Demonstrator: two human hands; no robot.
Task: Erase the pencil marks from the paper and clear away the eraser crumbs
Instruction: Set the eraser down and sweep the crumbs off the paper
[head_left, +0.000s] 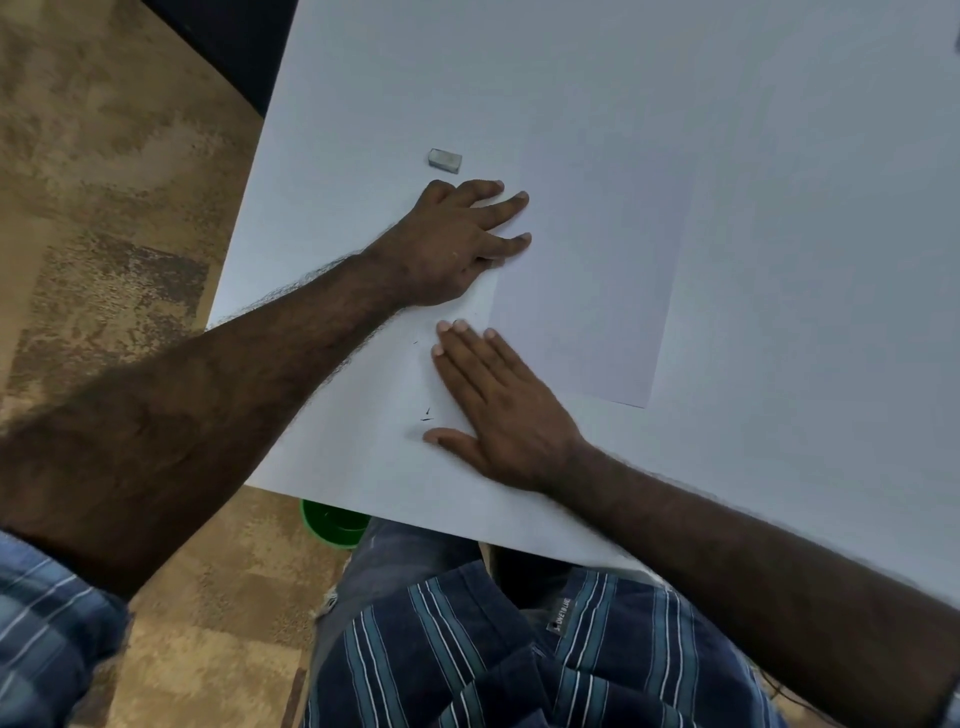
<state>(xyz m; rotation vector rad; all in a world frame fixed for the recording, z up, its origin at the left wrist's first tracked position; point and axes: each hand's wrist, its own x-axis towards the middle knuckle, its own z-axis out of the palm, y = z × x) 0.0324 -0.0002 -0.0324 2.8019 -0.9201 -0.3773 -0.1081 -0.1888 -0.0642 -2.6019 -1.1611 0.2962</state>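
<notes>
Evidently thin, limp paper (592, 270) is pinned at edge by flat-fingered left hand (457, 244); right hand (498, 405) spread flat; eraser (445, 159) unheld.

paper (597, 270): near corner under left hand (452, 244) | crumbs (427, 414): tiny

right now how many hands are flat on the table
2. The left hand lies near the eraser, fingertips on the paper edge. The right hand lies flat nearer the table front edge.
</notes>
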